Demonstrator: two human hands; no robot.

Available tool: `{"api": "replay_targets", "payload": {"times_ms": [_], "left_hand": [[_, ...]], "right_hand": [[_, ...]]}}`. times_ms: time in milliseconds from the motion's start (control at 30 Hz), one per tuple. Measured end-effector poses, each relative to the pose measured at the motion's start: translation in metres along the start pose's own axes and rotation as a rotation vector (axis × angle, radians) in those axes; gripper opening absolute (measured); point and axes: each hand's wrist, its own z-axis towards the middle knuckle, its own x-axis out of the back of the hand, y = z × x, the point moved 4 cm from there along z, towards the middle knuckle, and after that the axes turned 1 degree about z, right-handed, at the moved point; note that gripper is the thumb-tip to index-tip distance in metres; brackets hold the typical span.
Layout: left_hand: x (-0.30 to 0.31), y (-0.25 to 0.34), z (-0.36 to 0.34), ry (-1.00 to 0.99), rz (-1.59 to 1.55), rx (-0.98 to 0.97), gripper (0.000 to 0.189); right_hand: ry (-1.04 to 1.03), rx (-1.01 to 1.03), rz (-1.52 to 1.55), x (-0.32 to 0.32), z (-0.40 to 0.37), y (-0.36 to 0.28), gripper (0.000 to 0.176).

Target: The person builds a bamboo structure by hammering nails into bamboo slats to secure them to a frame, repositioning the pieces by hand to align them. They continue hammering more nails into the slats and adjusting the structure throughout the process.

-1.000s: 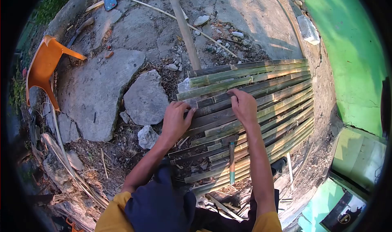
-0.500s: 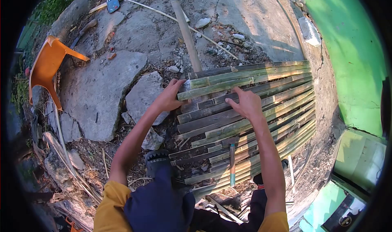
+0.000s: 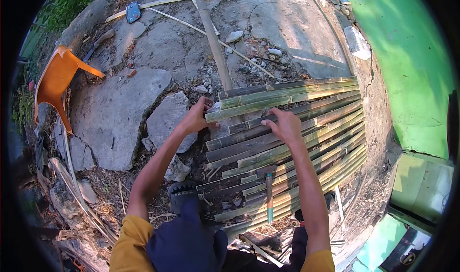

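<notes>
Split bamboo slats lie side by side before me, some green and some dark. My left hand is at the left end of a green bamboo slat, thumb and fingers closed around that end. Further right, my right hand has its thumb and index finger on either edge of a dark bamboo slat, just below the green one. A hammer with a teal-ended handle rests on the lower slats, between my forearms. The undersides of the slats are hidden.
A bamboo pole runs under the upper slats. Broken concrete slabs cover the ground at left, beside an orange plastic chair. A phone, a long-bladed knife and thin strips lie beyond. A green wall stands at right.
The whole view has shifted slightly, with the slats now a little lower and further left. Both hands keep nearly the same places on the bamboo.
</notes>
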Motion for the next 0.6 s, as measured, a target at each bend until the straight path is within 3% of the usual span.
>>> {"api": "replay_targets", "payload": {"times_ms": [67, 133, 233, 367, 433, 500, 600], "left_hand": [[0.001, -0.007, -0.001, 0.022, -0.017, -0.010, 0.086], [0.002, -0.011, 0.005, -0.132, -0.094, 0.040, 0.091], [0.002, -0.017, 0.012, -0.142, -0.270, -0.001, 0.089], [0.005, -0.009, 0.014, -0.148, -0.260, -0.012, 0.088], [0.013, 0.005, 0.007, 0.002, -0.115, -0.032, 0.088], [0.010, -0.001, 0.013, -0.021, -0.101, -0.003, 0.087], [0.003, -0.011, 0.023, -0.091, -0.105, 0.070, 0.082]], "right_hand": [[-0.031, -0.027, 0.030, 0.000, 0.000, 0.001, 0.049], [-0.057, -0.060, 0.061, -0.002, -0.002, 0.003, 0.048], [-0.005, -0.034, 0.069, -0.004, -0.004, 0.000, 0.046], [0.039, -0.051, 0.090, -0.006, -0.017, -0.015, 0.040], [0.035, -0.023, 0.089, -0.014, -0.027, -0.023, 0.038], [0.091, 0.067, 0.047, -0.021, -0.036, -0.032, 0.036], [0.105, 0.043, 0.027, -0.013, -0.042, -0.037, 0.037]]}}
